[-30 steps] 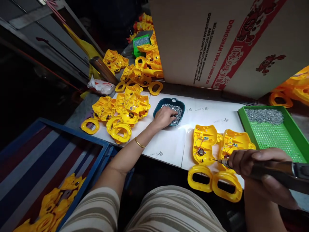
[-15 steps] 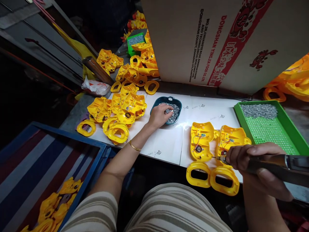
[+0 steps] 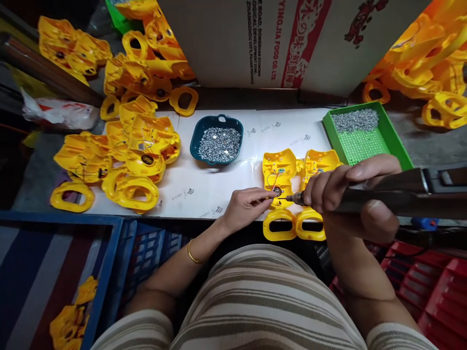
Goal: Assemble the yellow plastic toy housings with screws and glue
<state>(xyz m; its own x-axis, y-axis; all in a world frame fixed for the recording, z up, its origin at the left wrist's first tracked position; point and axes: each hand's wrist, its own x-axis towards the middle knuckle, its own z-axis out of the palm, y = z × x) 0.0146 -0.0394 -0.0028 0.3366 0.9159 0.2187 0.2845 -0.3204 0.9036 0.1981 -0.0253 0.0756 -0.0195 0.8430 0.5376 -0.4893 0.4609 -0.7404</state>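
Note:
My left hand [image 3: 246,206] is pinched at the near end of a yellow plastic shell [image 3: 279,176], its fingertips beside the shell's round speaker; what it pinches is too small to make out. My right hand [image 3: 352,192] is wrapped round a long dark electric screwdriver [image 3: 404,194], whose tip points left and meets the left fingertips. A second yellow shell [image 3: 321,163] lies right of the first. Two yellow oval rings [image 3: 295,226] lie at the table's near edge. A dark teal dish [image 3: 218,141] holds a heap of small silver screws.
A green tray [image 3: 365,136] with screws stands at the right. Piles of yellow shells [image 3: 127,146] cover the left of the white table [image 3: 204,189]. A large cardboard box [image 3: 284,39] stands behind. A blue crate [image 3: 65,282] with yellow parts is at lower left, red crates [image 3: 434,291] at lower right.
My left hand left the teal dish of screws and came to the yellow shell. The screwdriver tip moved left to meet it. My head tilted down and right.

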